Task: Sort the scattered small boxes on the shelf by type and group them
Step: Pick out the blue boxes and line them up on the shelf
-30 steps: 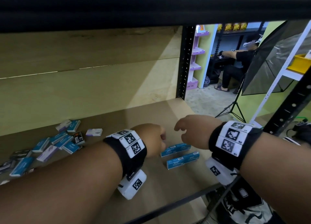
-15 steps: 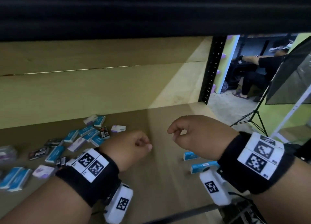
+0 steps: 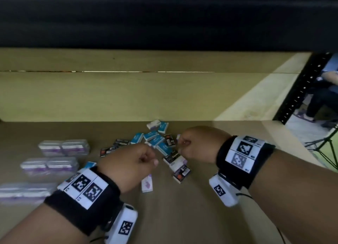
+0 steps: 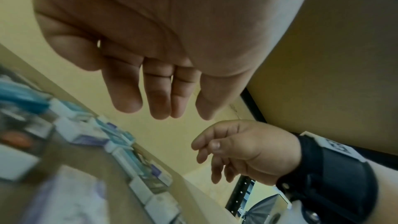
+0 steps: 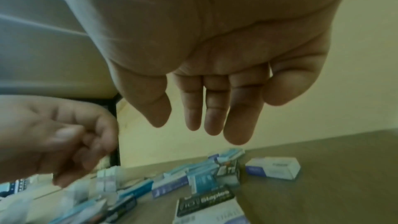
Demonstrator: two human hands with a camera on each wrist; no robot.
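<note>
Small boxes lie scattered mid-shelf near the back wall: teal boxes (image 3: 155, 141), black boxes (image 3: 120, 142) and white-and-purple boxes (image 3: 147, 184). My left hand (image 3: 146, 157) hovers over the near left edge of the pile, fingers loosely curled and empty. My right hand (image 3: 182, 146) hangs over the pile's right side, just above a black staples box (image 3: 172, 156), also empty. In the left wrist view the left fingers (image 4: 159, 96) hang relaxed with nothing in them. The right fingers (image 5: 215, 108) hang the same way above the staples box (image 5: 204, 200) and teal boxes (image 5: 202, 179).
Clear plastic packs with purple labels (image 3: 64, 149) sit in rows on the shelf's left side. The wooden back wall (image 3: 128, 97) stands right behind the pile. A black upright post (image 3: 301, 90) marks the shelf's right end. Bare shelf board (image 3: 182, 216) lies in front.
Both hands and my view have swung left, from the two blue boxes at the shelf's right end to over the scattered pile. Those two boxes are out of view now.
</note>
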